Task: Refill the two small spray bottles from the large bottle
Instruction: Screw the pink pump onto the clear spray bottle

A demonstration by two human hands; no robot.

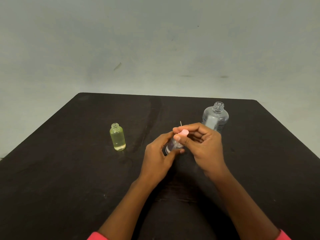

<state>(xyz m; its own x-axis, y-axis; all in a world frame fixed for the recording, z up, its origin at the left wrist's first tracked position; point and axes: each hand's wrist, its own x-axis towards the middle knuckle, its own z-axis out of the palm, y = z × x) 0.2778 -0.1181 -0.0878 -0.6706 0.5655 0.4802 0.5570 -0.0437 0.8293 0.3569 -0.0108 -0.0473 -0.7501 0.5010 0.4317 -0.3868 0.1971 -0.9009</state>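
At the middle of the dark table (69, 170), a small clear bottle (170, 146) is gripped by the left hand (160, 154), fingers curled round its body and the thumb laid across the front. The bottle is tilted a little to the right. Its pink spray cap (183, 132) is pinched from above by the right hand (203, 144), thumb and forefinger closed on it and the other fingers loosely bent behind. What is inside this bottle cannot be made out, as it is mostly covered.

Over to the left, well apart, a second small bottle (117, 138) is seen upright and uncapped, pale yellowish liquid showing up to its shoulder. Behind the right hand, the large bottle (215, 116) is stood upright with its neck open; it is clear, and its level cannot be read. A thin stem (180, 123) is glimpsed above the right fingertips.
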